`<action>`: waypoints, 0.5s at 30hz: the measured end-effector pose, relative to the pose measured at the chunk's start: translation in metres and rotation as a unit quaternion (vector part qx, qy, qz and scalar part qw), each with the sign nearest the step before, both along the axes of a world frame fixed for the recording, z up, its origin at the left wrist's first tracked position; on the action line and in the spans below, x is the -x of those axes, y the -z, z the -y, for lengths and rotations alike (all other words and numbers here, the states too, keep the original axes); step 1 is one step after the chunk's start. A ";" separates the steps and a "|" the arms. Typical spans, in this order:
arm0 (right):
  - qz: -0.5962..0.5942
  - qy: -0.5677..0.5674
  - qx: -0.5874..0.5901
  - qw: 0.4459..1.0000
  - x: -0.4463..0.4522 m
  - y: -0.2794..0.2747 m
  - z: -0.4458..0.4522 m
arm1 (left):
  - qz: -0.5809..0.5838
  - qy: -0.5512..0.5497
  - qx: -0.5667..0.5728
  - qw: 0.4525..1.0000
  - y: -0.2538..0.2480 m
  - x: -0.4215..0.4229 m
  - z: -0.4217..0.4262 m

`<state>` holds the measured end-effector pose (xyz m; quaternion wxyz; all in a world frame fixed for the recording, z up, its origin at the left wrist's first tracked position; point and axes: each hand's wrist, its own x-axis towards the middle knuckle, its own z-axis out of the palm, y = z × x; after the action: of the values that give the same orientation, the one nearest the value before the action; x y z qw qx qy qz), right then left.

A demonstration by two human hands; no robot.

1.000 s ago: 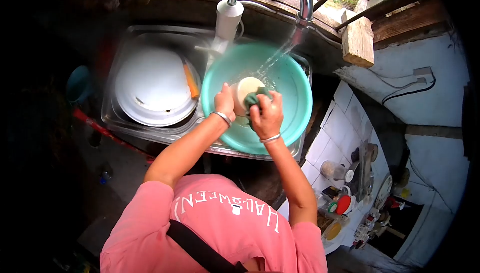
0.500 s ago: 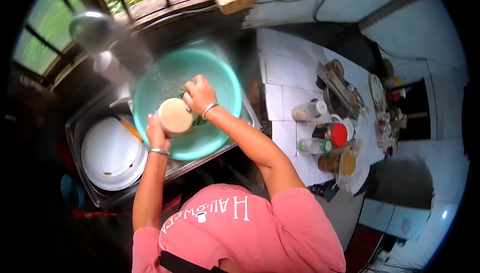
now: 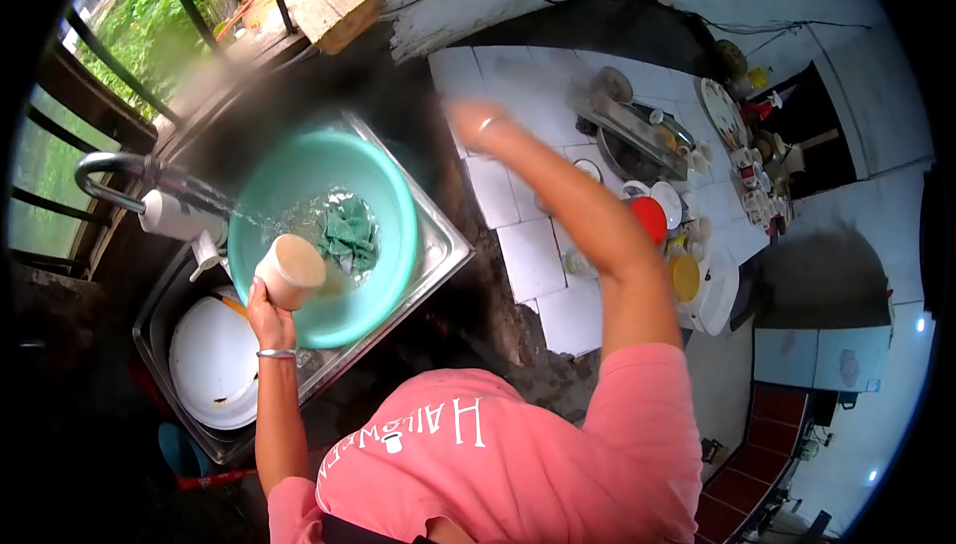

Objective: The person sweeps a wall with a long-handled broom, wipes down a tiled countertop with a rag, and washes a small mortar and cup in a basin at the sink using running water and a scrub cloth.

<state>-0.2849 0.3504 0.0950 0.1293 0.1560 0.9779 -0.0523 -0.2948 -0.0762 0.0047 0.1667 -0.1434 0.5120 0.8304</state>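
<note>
My left hand (image 3: 269,317) is closed around a beige, cup-shaped container (image 3: 293,269), held tilted over the near left rim of a green plastic basin (image 3: 396,196). Inside the basin a crumpled green cloth (image 3: 349,233) lies in shallow water. A stream of water from the tap (image 3: 164,214) falls into the basin. My right hand (image 3: 476,126) is away from the basin, stretched over the left edge of the white tiled counter (image 3: 513,245). Motion smears its fingers, so whether it holds anything cannot be made out.
White plates (image 3: 214,355) lie in the left part of the metal sink (image 3: 438,250). Jars, including one with a red lid (image 3: 648,219) and one with a yellow lid (image 3: 684,277), stand on the counter beyond my right forearm. A barred window (image 3: 119,66) is behind the tap.
My right hand has left the cloth in the basin and swung up and right over the counter edge. My left hand still holds the container. The view has turned rightward.
</note>
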 end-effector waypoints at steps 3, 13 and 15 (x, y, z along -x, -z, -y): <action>0.218 -0.028 -0.067 0.973 -0.014 0.028 -0.104 | -0.001 -0.004 0.012 1.000 -0.001 -0.002 -0.003; 0.080 0.284 -0.008 0.956 -0.108 0.116 -0.216 | 0.052 -0.051 0.025 0.997 0.005 -0.018 -0.013; 0.018 0.315 -0.008 0.949 -0.109 0.127 -0.217 | 0.064 -0.063 0.030 0.996 0.007 -0.021 -0.014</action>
<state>-0.1760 0.5673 -0.0321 0.1228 0.4582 0.8767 -0.0795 -0.2741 -0.0626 -0.0021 0.1424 -0.2326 0.5149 0.8127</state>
